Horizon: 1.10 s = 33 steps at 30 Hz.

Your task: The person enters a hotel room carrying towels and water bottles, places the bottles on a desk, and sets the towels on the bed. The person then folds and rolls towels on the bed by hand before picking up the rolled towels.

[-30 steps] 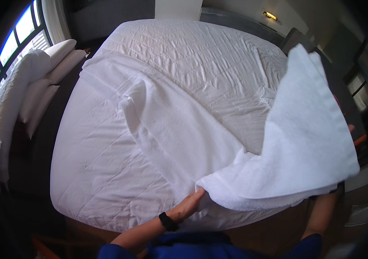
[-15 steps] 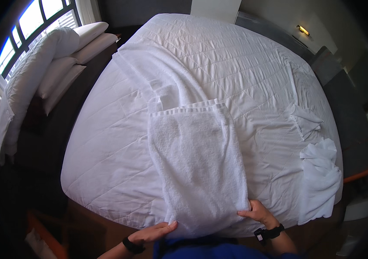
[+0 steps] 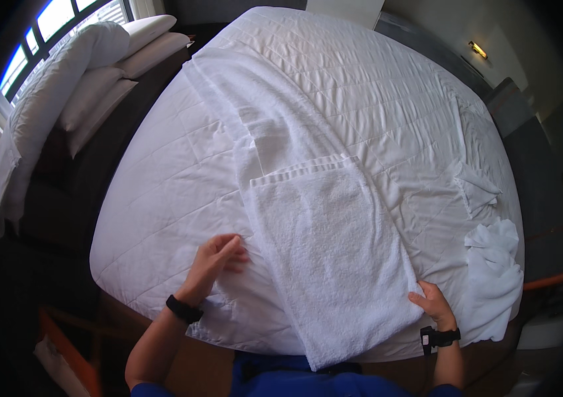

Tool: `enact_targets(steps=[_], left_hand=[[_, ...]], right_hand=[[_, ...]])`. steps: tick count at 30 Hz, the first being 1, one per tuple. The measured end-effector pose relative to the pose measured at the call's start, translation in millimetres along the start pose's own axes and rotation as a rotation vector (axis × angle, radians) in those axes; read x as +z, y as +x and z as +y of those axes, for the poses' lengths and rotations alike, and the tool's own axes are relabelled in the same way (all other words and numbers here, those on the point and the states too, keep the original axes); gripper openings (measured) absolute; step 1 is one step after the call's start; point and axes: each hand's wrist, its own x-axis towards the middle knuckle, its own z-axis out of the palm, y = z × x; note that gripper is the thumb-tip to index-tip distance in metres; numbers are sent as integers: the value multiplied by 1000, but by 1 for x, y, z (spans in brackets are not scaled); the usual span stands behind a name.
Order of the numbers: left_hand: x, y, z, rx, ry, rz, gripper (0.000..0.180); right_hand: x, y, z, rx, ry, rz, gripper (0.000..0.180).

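White quilted bed (image 3: 182, 198) fills most of the view, seen from its near edge. Nearest: left hand (image 3: 214, 259), black wristband, fingers loosely curled and resting on the cover just left of the folded white towel (image 3: 331, 251); it grips nothing. Right hand (image 3: 435, 304), also banded at the wrist, fingers flat and together, pressed on the towel's near right corner. Towel lies lengthwise on the bed, its near end hanging over the edge, its striped hem at the far end. To the right, a crumpled white cloth (image 3: 493, 278) near the bed's corner, with a small folded cloth (image 3: 476, 188) beyond. Far left: stacked pillows (image 3: 96, 79) beneath a window (image 3: 50, 26).
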Motion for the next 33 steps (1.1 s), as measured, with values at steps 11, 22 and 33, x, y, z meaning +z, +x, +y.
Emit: enact_targets(steps=[11, 22, 33], left_hand=[[-13, 71, 34, 168, -172, 254, 46], [122, -8, -5, 861, 1235, -344, 67], [159, -127, -29, 491, 1117, -694, 84]], right_hand=[[9, -24, 10, 70, 145, 63, 39], [37, -22, 8, -632, -613, 387, 53], [32, 10, -58, -634, -816, -473, 42]])
